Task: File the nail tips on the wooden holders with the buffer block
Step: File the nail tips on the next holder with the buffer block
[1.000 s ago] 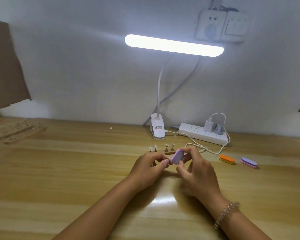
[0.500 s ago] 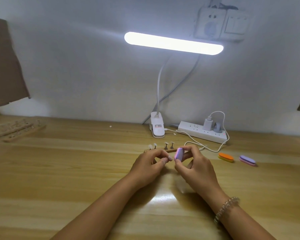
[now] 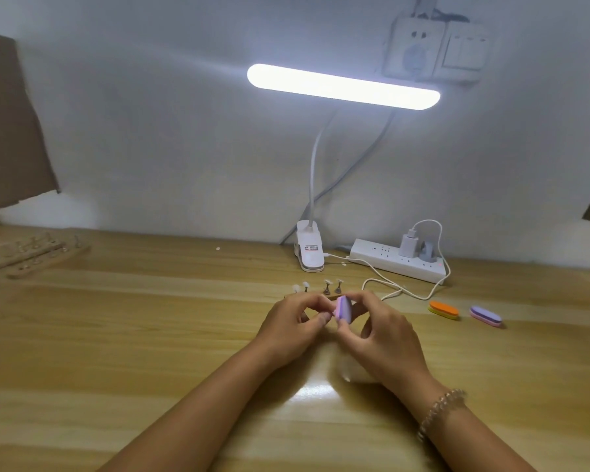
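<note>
The hands meet close together, the right hand (image 3: 385,332) pinching the buffer (image 3: 342,307) on edge, long axis pointing away, the left hand (image 3: 292,323) curled just left of it, grip unclear, nail tips (image 3: 327,284) just beyond both.

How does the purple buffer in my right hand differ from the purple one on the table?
The held buffer stands on edge, pinched by the right hand; the loose buffer lies flat on the table, untouched. The held buffer is central; the loose buffer lies right of the orange block. Both are lilac over pink, round-ended.
</note>
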